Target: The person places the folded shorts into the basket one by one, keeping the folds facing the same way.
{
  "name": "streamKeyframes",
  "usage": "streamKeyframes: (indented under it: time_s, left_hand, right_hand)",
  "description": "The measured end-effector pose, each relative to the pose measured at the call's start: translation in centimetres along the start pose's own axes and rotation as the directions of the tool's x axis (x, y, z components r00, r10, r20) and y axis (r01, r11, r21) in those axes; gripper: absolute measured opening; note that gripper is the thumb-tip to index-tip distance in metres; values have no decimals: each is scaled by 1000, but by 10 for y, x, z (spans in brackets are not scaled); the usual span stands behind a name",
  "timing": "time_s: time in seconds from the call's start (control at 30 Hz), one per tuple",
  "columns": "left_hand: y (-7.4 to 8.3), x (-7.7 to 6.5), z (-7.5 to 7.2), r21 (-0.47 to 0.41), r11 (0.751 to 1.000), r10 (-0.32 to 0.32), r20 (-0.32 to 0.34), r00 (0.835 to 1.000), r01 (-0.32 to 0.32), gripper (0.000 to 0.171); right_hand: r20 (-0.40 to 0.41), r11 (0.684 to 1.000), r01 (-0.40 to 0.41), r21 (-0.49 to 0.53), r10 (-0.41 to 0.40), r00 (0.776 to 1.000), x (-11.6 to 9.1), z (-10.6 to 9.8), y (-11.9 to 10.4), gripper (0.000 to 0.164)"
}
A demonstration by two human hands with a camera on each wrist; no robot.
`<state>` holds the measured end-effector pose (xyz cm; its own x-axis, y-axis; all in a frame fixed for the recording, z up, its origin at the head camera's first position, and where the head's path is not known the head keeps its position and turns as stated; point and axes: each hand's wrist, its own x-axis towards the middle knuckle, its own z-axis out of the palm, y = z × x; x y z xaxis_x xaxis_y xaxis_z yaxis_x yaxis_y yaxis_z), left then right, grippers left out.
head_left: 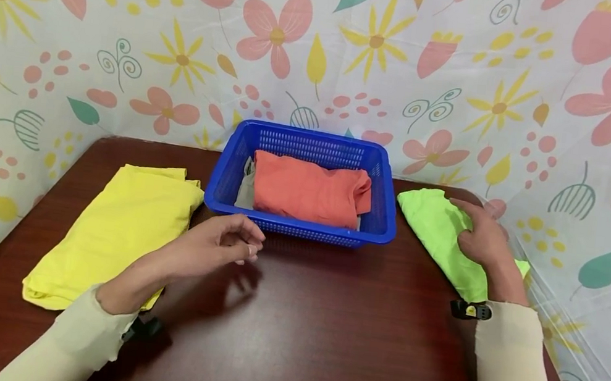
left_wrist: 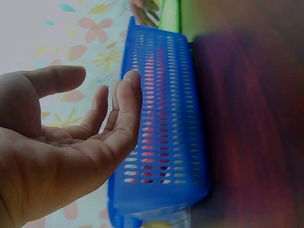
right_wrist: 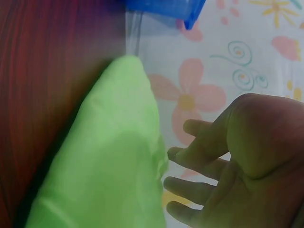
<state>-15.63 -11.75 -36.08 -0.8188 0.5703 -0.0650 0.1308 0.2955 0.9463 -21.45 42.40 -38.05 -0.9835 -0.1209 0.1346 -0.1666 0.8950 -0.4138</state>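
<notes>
My right hand (head_left: 482, 237) hovers over the folded bright green cloth (head_left: 435, 229) at the table's right side, fingers spread and only loosely bent. In the right wrist view its fingertips (right_wrist: 178, 183) come right beside the green cloth's edge, with nothing between them. Loosely curved and holding nothing, my left hand (head_left: 212, 246) hangs above the table between the yellow folded cloth (head_left: 129, 221) and the blue basket (head_left: 302, 224). Inside that basket a folded coral-red cloth (head_left: 308, 191) lies on top of a grey cloth (head_left: 247, 187).
The dark brown table (head_left: 291, 325) carries everything. Behind it and along its right side hangs a white sheet (head_left: 320, 49) printed with flowers and leaves. The basket stands at the back middle, close to this sheet.
</notes>
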Motion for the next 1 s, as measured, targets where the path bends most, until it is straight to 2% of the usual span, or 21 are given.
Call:
streamKeyframes:
  time_s: [0.1,0.23,0.37,0.53,0.67,0.77,1.0]
  left_hand:
    - [-6,1,5,10,1000,-19,13,1000,19,22]
    - [-15,0,8,35,998,-54,29,998,53,24]
    - [-23,0,8,47,996,-80,45,996,78,26]
    - [-35,4,12,59,994,-91,33,995,89,28]
    - [-40,5,16,104,992,-77,10,997,76,24]
    - [-40,5,19,156,987,-52,9,999,50,21]
    - [-38,4,23,204,979,-19,25,1000,13,19]
  right_hand:
    - [-1,999,26,-35,-26,1000,1,2,9,81]
    - [11,991,86,-103,-85,996,0,3,16,82]
    - [77,984,107,-144,-97,992,-1,2,22,76]
    - [181,994,55,-94,-37,983,-4,0,19,68]
    - [222,998,22,-67,-7,975,-8,0,15,66]
    - [233,996,18,-84,2,973,-9,-1,10,65]
    - [353,991,-1,-137,50,934,-12,-10,-8,68]
